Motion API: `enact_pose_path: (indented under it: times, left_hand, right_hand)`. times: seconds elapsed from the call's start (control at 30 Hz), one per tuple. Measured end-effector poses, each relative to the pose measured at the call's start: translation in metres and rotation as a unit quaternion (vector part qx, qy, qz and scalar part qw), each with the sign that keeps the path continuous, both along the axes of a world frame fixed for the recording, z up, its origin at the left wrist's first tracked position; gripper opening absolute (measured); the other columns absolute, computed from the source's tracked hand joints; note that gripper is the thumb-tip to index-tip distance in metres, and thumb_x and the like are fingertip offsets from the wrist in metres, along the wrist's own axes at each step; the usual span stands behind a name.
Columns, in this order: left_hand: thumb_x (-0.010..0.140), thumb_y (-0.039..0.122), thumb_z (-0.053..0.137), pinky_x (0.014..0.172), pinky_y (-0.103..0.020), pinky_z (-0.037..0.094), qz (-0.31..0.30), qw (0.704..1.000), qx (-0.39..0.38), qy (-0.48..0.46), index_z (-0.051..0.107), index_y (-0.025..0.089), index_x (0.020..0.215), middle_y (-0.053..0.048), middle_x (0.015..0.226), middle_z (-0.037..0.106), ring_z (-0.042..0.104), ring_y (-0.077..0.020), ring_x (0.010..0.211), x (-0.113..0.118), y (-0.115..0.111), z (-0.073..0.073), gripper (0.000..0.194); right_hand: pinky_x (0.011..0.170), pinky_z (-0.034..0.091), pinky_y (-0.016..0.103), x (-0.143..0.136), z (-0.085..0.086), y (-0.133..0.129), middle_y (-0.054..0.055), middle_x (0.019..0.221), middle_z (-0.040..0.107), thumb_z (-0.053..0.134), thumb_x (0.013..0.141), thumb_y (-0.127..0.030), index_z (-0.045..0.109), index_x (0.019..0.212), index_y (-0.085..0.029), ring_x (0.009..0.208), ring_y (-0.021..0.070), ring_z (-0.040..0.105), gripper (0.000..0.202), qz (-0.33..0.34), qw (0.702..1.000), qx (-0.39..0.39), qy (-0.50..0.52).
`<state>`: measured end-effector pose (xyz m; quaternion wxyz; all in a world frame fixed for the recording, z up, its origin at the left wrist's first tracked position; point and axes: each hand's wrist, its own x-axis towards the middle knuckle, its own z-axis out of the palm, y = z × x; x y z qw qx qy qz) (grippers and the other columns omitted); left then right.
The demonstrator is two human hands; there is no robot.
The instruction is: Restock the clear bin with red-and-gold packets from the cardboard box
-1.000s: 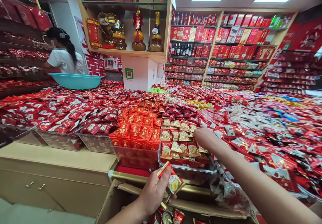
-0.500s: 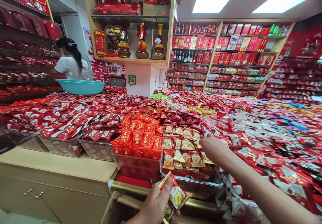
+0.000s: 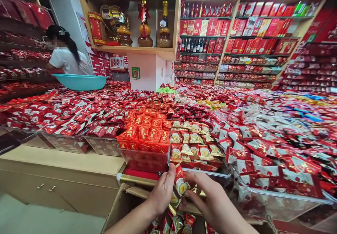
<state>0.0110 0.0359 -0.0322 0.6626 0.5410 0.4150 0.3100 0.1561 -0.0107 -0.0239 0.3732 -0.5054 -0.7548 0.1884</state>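
Note:
My left hand (image 3: 163,188) grips small wrapped candy packets, its thumb on top of them. The uppermost candy packet (image 3: 181,185) is red, white and gold with a yellow durian picture. My right hand (image 3: 207,192) is beside it, thumb and curled fingers at the packet's right edge. Below both hands is an open cardboard box (image 3: 116,206) with more of the same packets inside. Just beyond the hands, a clear bin holds rows of upright durian candy packets (image 3: 195,151).
Left of that bin stands a tub of orange-red packets (image 3: 147,135). Bins of red and white packets (image 3: 276,171) lie to the right. Farther back are a turquoise basin (image 3: 81,82), a person in a white shirt (image 3: 70,61), a display cabinet (image 3: 131,49) and stocked shelves (image 3: 204,32).
My right hand has come back from the durian candy bin to the packets in my left hand. The view has tilted downward, showing more packets in the cardboard box.

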Motion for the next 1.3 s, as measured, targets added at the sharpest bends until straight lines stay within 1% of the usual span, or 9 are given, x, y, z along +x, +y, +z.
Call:
enact_pose_path:
  times: [0.1, 0.2, 0.3, 0.4, 0.53, 0.8, 0.97, 1.13, 1.3]
  left_hand:
    - [0.071, 0.073, 0.022, 0.044, -0.026, 0.043, -0.031, 0.999, -0.014, -0.008, 0.059, 0.013, 0.098, 0.001, 0.042, 0.055, 0.05, -0.014, 0.037, 0.0, 0.002, -0.005, 0.075]
    - [0.07, 0.075, 0.016, 0.039, -0.022, 0.038, -0.036, 0.999, -0.017, 0.001, 0.057, 0.014, 0.093, 0.0, 0.042, 0.055, 0.049, -0.0123, 0.035, 0.001, 0.001, -0.006, 0.077]
    - [0.07, 0.074, 0.018, 0.038, -0.02, 0.038, -0.035, 0.999, 0.003, 0.013, 0.056, 0.015, 0.084, 0.0, 0.044, 0.056, 0.049, -0.0113, 0.036, 0.002, 0.0, -0.005, 0.072]
    - [0.071, 0.073, 0.022, 0.04, -0.019, 0.038, -0.034, 0.999, 0.013, 0.032, 0.055, 0.015, 0.08, 0.001, 0.043, 0.054, 0.049, -0.0103, 0.037, 0.003, -0.002, -0.003, 0.066]
    - [0.072, 0.07, 0.025, 0.041, -0.019, 0.038, -0.04, 0.998, 0.02, 0.04, 0.054, 0.016, 0.081, 0.003, 0.043, 0.052, 0.047, -0.0093, 0.036, 0.002, -0.002, -0.004, 0.062]
    - [0.075, 0.066, 0.027, 0.04, -0.018, 0.037, -0.055, 0.997, 0.028, 0.037, 0.052, 0.017, 0.079, 0.005, 0.043, 0.046, 0.047, -0.0094, 0.038, 0.004, -0.003, -0.002, 0.055]
    - [0.079, 0.059, 0.028, 0.04, -0.019, 0.037, -0.062, 0.996, 0.042, 0.046, 0.051, 0.016, 0.081, 0.004, 0.045, 0.047, 0.047, -0.0095, 0.039, 0.003, -0.003, -0.001, 0.049]
    - [0.081, 0.031, 0.04, 0.048, -0.022, 0.043, -0.048, 0.997, 0.057, 0.007, 0.05, 0.019, 0.097, 0.001, 0.067, 0.053, 0.054, -0.0115, 0.055, 0.001, -0.002, -0.003, 0.023]
    - [0.069, 0.007, 0.046, 0.057, -0.025, 0.046, -0.032, 0.992, 0.037, -0.114, 0.034, 0.026, 0.116, -0.001, 0.093, 0.049, 0.057, -0.0113, 0.066, 0.003, 0.0, -0.004, 0.052]
  right_hand:
    - [0.065, 0.046, 0.023, 0.007, 0.008, 0.008, 0.002, 0.078, 0.064, 0.049, 0.077, -0.018, 0.059, 0.082, -0.019, 0.071, 0.0134, 0.058, 0.011, -0.03, 0.999, -0.015, 0.03]
    - [0.063, 0.046, 0.023, 0.03, 0.031, 0.032, 0.003, 0.078, 0.068, 0.051, 0.075, -0.024, 0.063, 0.084, -0.018, 0.07, 0.0149, 0.061, 0.016, -0.115, 0.993, -0.02, 0.021]
    - [0.062, 0.044, 0.024, 0.06, 0.059, 0.07, 0.004, 0.076, 0.07, 0.054, 0.073, -0.025, 0.067, 0.087, -0.017, 0.068, 0.0172, 0.062, 0.021, -0.273, 0.955, -0.033, -0.106]
    - [0.062, 0.041, 0.024, 0.079, 0.073, 0.105, 0.008, 0.076, 0.07, 0.053, 0.071, -0.019, 0.07, 0.082, -0.015, 0.072, 0.0194, 0.062, 0.02, -0.318, 0.925, -0.062, -0.201]
    - [0.06, 0.039, 0.023, 0.083, 0.065, 0.129, 0.009, 0.072, 0.069, 0.052, 0.068, -0.016, 0.07, 0.072, -0.016, 0.073, 0.0197, 0.062, 0.018, -0.316, 0.914, -0.082, -0.24]
    - [0.054, 0.037, 0.026, 0.081, 0.038, 0.139, 0.018, 0.076, 0.067, 0.045, 0.07, -0.011, 0.067, 0.076, -0.009, 0.071, 0.024, 0.062, 0.023, -0.308, 0.88, -0.096, -0.348]
    - [0.061, 0.038, 0.028, 0.082, 0.048, 0.14, 0.019, 0.08, 0.066, 0.043, 0.071, -0.005, 0.066, 0.078, -0.007, 0.079, 0.0254, 0.061, 0.024, -0.27, 0.876, -0.077, -0.393]
    - [0.061, 0.039, 0.027, 0.076, 0.075, 0.108, 0.013, 0.075, 0.068, 0.043, 0.077, -0.015, 0.066, 0.07, -0.015, 0.073, 0.0225, 0.061, 0.024, -0.236, 0.887, -0.065, -0.392]
    - [0.062, 0.042, 0.025, 0.037, 0.062, 0.044, 0.003, 0.077, 0.068, 0.048, 0.077, -0.025, 0.066, 0.08, -0.023, 0.069, 0.0174, 0.061, 0.019, -0.089, 0.967, -0.11, -0.212]
